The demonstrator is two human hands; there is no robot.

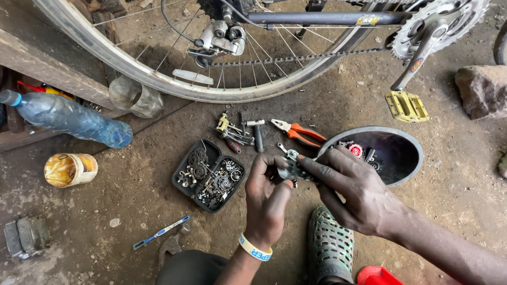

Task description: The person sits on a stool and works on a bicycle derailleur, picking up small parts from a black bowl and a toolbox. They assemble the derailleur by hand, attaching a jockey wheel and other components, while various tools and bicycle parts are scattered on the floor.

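Just right of the black plastic tray of nuts and cogs, the left hand and right hand each close their grip on a small dark metal bicycle part; it looks rigid, greasy, best pinched by its edges.

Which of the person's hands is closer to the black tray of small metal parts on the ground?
Left. The left hand is just right of the black tray, almost beside its edge. The right hand lies farther right, beyond the left, nearer the dark bowl.

A blue plastic bottle, orange-handled pliers and a yellow pedal lie on the dirt under a bicycle wheel
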